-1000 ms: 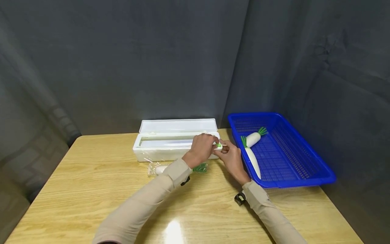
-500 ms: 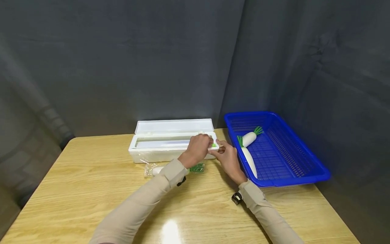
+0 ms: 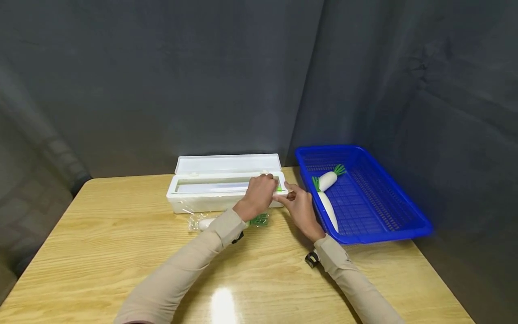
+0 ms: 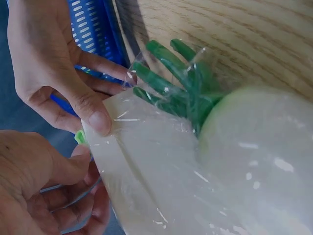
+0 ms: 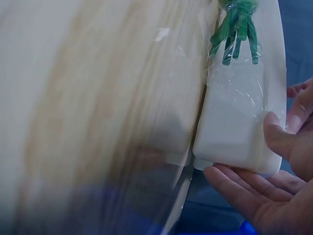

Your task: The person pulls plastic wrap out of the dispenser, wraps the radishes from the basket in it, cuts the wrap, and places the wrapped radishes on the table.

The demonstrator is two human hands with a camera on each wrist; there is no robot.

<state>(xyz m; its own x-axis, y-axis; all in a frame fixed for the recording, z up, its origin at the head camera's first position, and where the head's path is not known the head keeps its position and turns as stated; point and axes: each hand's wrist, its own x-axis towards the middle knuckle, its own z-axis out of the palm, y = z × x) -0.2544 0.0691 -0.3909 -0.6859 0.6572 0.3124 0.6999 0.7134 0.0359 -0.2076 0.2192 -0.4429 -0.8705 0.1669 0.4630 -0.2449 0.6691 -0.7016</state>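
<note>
A long white cling film dispenser (image 3: 210, 203) stands on the table with its lid (image 3: 228, 164) raised and a roll inside. My left hand (image 3: 260, 193) pinches a small green slide cutter (image 3: 279, 189) near the dispenser's right end. My right hand (image 3: 301, 209) grips that same end, its thumb on the front side, as the right wrist view shows. Close in front of the dispenser lies a white radish (image 3: 205, 223) with green leaves (image 4: 171, 83), covered in clear film (image 4: 146, 161). My left forearm hides its middle in the head view.
To the right stands a blue plastic basket (image 3: 408, 231) with two more white radishes, one behind (image 3: 328, 181) and one in front (image 3: 328, 211), along its left side. Dark curtains (image 3: 194, 81) hang behind the wooden table (image 3: 101, 252).
My left hand has shifted slightly left along the dispenser with the green slide cutter. The right hand keeps its grip on the end. The head view has turned a little to the right.
</note>
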